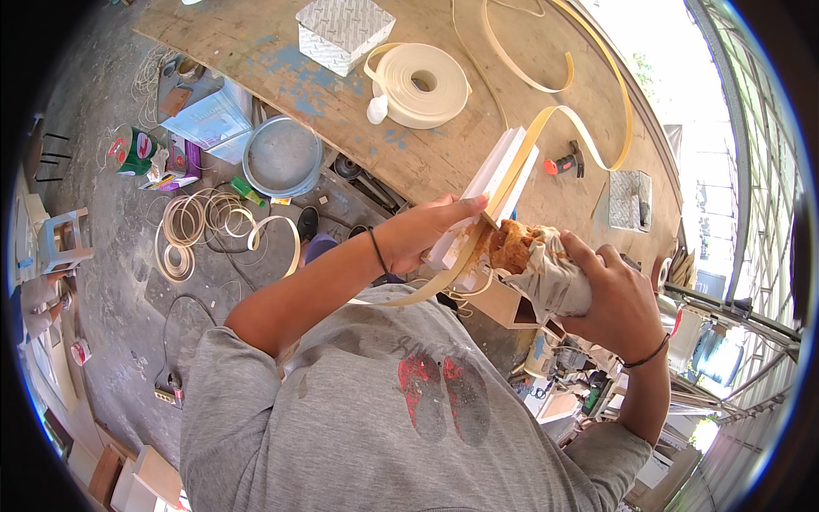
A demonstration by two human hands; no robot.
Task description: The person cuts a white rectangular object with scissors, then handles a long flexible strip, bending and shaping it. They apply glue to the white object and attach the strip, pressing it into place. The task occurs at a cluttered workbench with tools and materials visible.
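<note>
My left hand [439, 224] grips the near end of some long white boards [517, 154], which jut over the table edge. Its thumb rests on a cream edging strip [465, 249] that runs along the boards and is smeared with brown near the hand. My right hand [621, 299] is wrapped around a pale crumpled wrapper [556, 286] with a lumpy orange-brown mass [520, 245] at its open end. That mass is close to the strip, beside a small flat brown piece [490, 221]. The fingers under the boards are partly hidden.
On the wooden table [341, 107] are a large roll of edging [445, 85], a white patterned box [343, 36], a hammer [566, 162] and a second box [630, 200]. A blue round tub [284, 155] and coiled strips [192, 226] are on the floor.
</note>
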